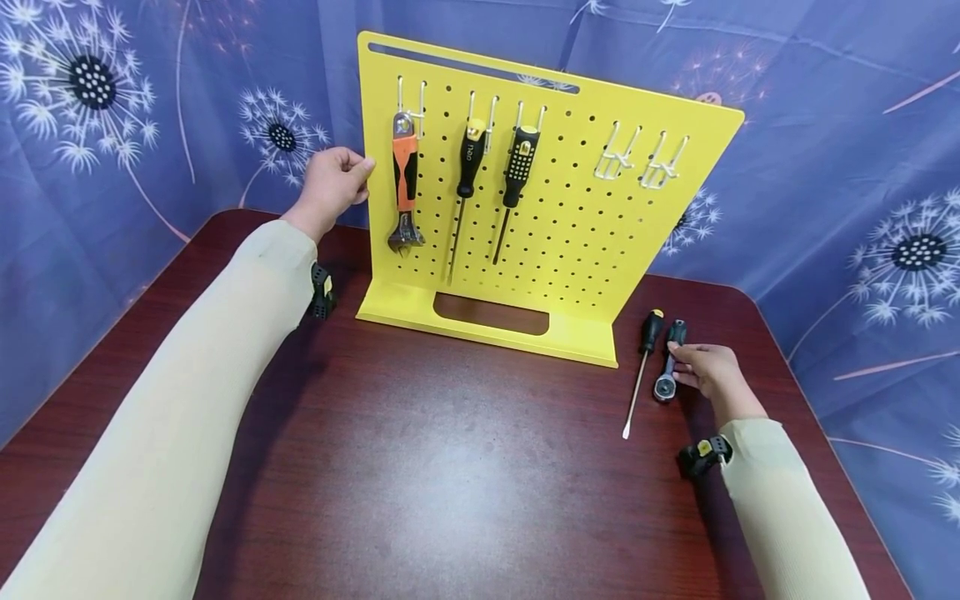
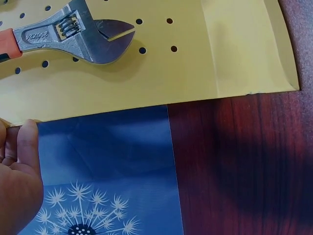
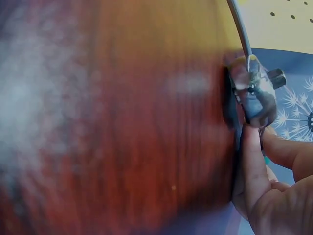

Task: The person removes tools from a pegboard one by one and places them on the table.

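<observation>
My left hand (image 1: 330, 185) pinches the left edge of a yellow pegboard (image 1: 611, 250) between thumb and fingers. Beside it, an adjustable wrench (image 1: 406, 171) with an orange and black handle hangs jaw-down; its metal head (image 2: 88, 36) shows large in the left wrist view. At the right of the table, my right hand (image 1: 712, 371) grips a ratchet wrench (image 1: 665, 387) round its handle, thumb and fingers on opposite sides. The round ratchet head (image 3: 259, 93) points toward the wrist camera, with a short square drive sticking out. Part of the handle is hidden by the fingers.
Two screwdrivers, one with a plain black handle (image 1: 471, 162) and one with a dotted handle (image 1: 521, 162), hang on the board. Two wire hooks (image 1: 617, 158) at its right hold nothing. A long flathead screwdriver (image 1: 640, 379) lies left of the ratchet wrench. Blue curtains (image 1: 862, 125) surround the table.
</observation>
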